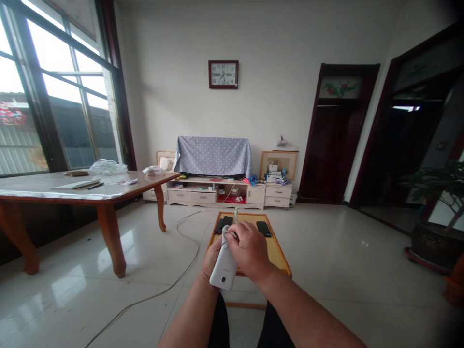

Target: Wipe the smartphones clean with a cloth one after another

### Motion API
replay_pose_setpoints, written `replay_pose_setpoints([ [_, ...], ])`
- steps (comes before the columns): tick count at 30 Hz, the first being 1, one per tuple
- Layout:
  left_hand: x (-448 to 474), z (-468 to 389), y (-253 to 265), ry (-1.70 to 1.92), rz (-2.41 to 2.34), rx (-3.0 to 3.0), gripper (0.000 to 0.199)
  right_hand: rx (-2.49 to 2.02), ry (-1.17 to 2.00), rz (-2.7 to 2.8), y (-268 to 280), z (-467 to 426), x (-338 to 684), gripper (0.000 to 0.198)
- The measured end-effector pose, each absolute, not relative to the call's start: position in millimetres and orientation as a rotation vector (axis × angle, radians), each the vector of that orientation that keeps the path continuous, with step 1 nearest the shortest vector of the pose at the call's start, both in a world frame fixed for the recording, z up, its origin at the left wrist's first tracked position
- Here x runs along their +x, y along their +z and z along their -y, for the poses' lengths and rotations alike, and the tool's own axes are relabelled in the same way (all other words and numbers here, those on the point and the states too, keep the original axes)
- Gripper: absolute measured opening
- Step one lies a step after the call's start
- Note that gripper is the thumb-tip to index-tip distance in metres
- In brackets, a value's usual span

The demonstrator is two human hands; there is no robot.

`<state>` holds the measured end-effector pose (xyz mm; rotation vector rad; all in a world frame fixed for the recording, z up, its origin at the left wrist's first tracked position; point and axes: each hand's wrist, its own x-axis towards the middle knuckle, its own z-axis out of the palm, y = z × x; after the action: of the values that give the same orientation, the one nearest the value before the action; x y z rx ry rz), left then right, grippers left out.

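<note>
From here I see both hands together — the left hand [210, 259] gripping a white phone [225, 270], the right hand [249, 245] pinching a white wad [225, 233] at its far end — over the low table [278, 252].

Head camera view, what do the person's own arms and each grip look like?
The left forearm and right forearm are bare where visible, with no sleeve, watch or bracelet showing. The left grip and right grip are ungloved hands; rings, I can't tell. Dark legwear shows below.
</note>
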<state>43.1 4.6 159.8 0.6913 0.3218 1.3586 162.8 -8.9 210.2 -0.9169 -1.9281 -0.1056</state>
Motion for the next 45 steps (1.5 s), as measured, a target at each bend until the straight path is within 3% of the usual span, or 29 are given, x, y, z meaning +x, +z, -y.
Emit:
replay_pose_setpoints([
  [7,43.0,-5.8,162.6,1.275,-0.132,0.658,0.047,-0.764,-0.1,2.14,190.1,27.5,155.8,0.007],
  [32,33.2,-6.1,159.6,1.325,-0.174,0.605,0.048,-0.954,-0.111,2.043,197.3,7.8,166.1,0.002],
  [38,31.1,-3.3,158.9,1.351,-0.1,0.601,0.047,-0.79,-0.065,2.22,186.8,21.5,164.7,0.002],
  [45,28.3,-4.7,158.3,1.335,-0.141,0.623,0.048,-0.965,-0.082,2.055,189.1,16.8,166.3,0.006],
])
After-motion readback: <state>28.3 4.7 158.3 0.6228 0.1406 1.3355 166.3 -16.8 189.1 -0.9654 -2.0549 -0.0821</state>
